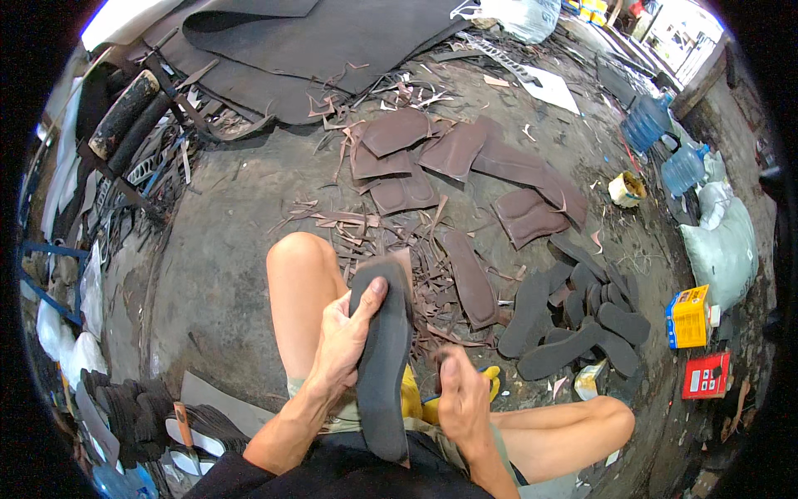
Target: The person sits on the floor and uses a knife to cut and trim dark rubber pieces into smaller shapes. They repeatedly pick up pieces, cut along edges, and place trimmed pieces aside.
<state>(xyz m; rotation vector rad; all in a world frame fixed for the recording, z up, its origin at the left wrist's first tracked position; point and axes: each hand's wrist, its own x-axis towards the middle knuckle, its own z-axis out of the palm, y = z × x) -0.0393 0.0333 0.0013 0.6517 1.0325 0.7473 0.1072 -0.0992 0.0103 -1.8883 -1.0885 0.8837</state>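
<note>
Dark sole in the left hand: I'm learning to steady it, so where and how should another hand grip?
Probably the sole by its lower right edge, thumb on its face, coming from the right: the left hand covers only its upper left side, leaving the long lower part free.

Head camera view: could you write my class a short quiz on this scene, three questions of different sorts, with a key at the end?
1. Multiple choice: what is the left hand holding?
A) a cup
B) a dark sole-shaped piece
C) a ball

2. True or false: in the picture, the red box sits lower than the yellow box.

3. Fill in the blank: the larger cut panels lying on the floor just above the middle of the picture are ____ in colour.

Key: 1. B; 2. True; 3. brown
</note>
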